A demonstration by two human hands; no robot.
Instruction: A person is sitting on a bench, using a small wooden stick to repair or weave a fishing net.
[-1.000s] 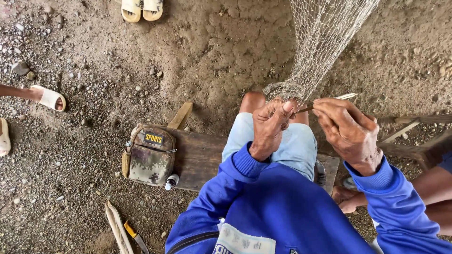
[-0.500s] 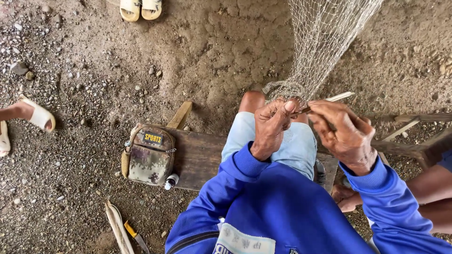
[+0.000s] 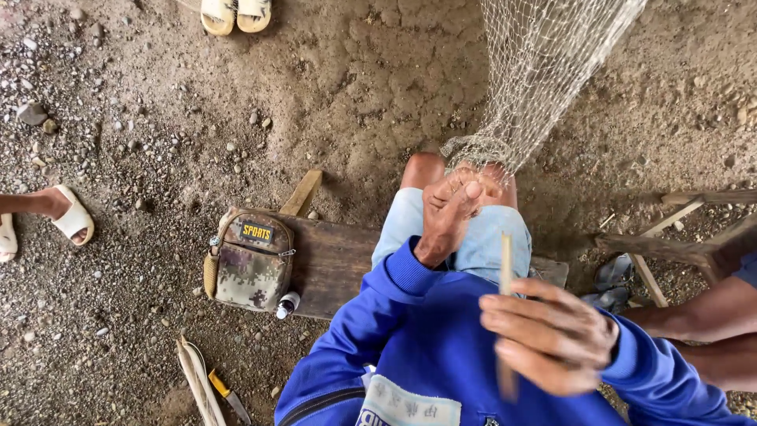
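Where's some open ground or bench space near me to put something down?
Bare dirt lies ahead, between the sandals and the knees. The wooden bench has a free strip between the camouflage pouch and the left leg. It is crowded under the net and beside the right hand.

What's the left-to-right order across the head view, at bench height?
Sandalled foot → camouflage pouch → wooden bench → left hand pinching the fishing net → right hand gripping a netting needle → another person's arm.
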